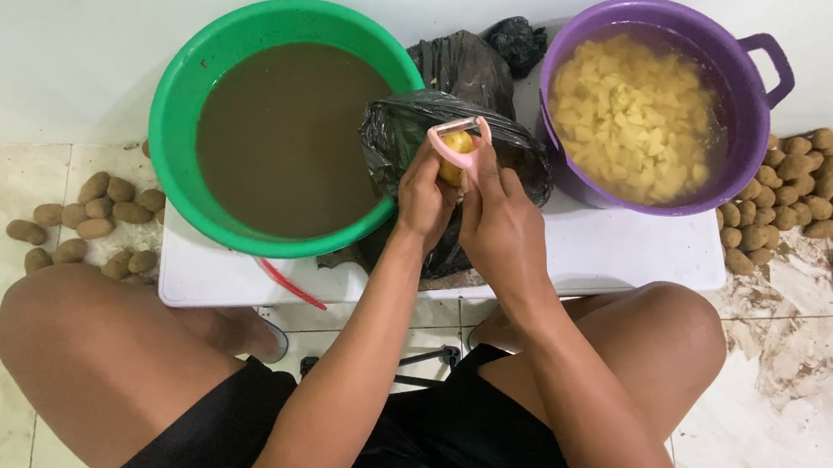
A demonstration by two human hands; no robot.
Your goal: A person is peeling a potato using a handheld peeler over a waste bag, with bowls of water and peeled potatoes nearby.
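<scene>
Landmark: the black plastic bag (415, 139) is sitting open on the white board (626, 252), and every place below is being given from it.
Potato: a small yellow potato (457, 149) is being held right above the bag's mouth, mostly peeled as far as can be seen.
Left hand: the left hand (425, 197) is curling round the lower part of the potato, fingers pressed together on it; the fingertips are hiding behind it.
Right hand: the right hand (500, 216) is pinching a pink peeler (457, 133), whose blade end is lying across the top of the potato.
Green basin: the green basin (171, 112) is standing just left of the bag, holding brown muddy water.
Purple pot: the purple pot (746, 142) is standing just right of the bag, full of cut yellow pieces in water.
Unpeeled potatoes: heaps are lying on the floor well left (101, 222) and well right (827, 195) of the bag.
Risk of a cut: the left fingers are sitting very near the blade, so a slip on the wet skin is likely to be nicking them.
Risk of a drop: the potato is small and probably slick; a loosening grip is likely to be sending it into the bag of peelings.
Risk of a spill: the bag is leaning against both vessels, so a hard tug is likely to be splashing muddy water.
</scene>
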